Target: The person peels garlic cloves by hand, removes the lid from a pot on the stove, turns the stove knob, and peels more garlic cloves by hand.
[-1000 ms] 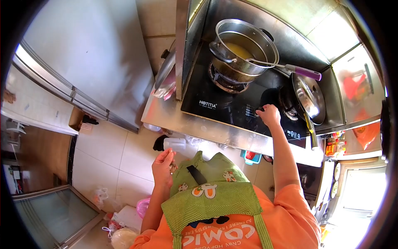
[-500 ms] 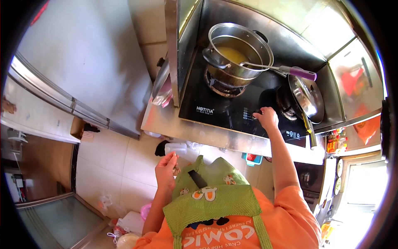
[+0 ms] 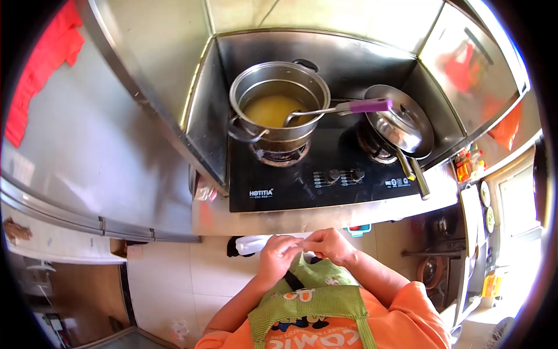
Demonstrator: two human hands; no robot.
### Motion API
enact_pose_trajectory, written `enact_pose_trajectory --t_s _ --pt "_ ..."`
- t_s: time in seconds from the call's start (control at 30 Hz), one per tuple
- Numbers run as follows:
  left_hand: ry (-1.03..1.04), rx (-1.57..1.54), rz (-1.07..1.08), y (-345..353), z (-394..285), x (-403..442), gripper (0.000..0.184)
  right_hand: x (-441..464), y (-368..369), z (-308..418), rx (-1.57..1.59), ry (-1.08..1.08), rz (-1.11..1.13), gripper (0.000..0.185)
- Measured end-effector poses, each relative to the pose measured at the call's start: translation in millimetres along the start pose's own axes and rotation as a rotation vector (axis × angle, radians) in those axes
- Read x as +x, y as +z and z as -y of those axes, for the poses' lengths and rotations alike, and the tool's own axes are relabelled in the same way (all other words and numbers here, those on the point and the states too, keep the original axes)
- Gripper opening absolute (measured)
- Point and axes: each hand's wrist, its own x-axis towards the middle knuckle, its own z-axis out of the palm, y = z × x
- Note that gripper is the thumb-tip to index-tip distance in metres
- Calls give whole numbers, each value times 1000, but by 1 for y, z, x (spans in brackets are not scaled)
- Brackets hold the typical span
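Note:
Both hands meet at the fingertips in front of the green apron [image 3: 325, 298], below the counter's front edge. The fingers of my left hand [image 3: 279, 256] are pinched together, and those of my right hand [image 3: 330, 246] are curled against them. Anything between them is too small or hidden to make out. Beyond the hands, the black stove [image 3: 290, 192] has two dark knobs [image 3: 333, 175]. A steel pot [image 3: 280, 139] with yellowish liquid [image 3: 268, 110] stands on the left burner. A ladle with a purple handle [image 3: 371, 105] rests across its rim.
On the right burner a pan [image 3: 421, 152] lies tilted with a steel lid [image 3: 396, 125] in it. A metal panel [image 3: 206, 116] rises left of the stove. Bottles [image 3: 469, 163] stand at the right. A blue container [image 3: 359, 230] shows below the counter.
My right hand has left the stove knob and come back to my left hand at the apron. The view has shifted, so the pot and stove appear further left and lower.

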Motion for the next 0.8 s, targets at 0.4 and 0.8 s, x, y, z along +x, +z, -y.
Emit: enact_pose_trajectory --t_s 0.4,0.8 --pt "315 140 366 107 -61 17 21 -92 -100 -65 384 6 -85 14" --pt "636 11 624 336 -179 -22 28 -284 -245 -171 322 -193 -490 16"
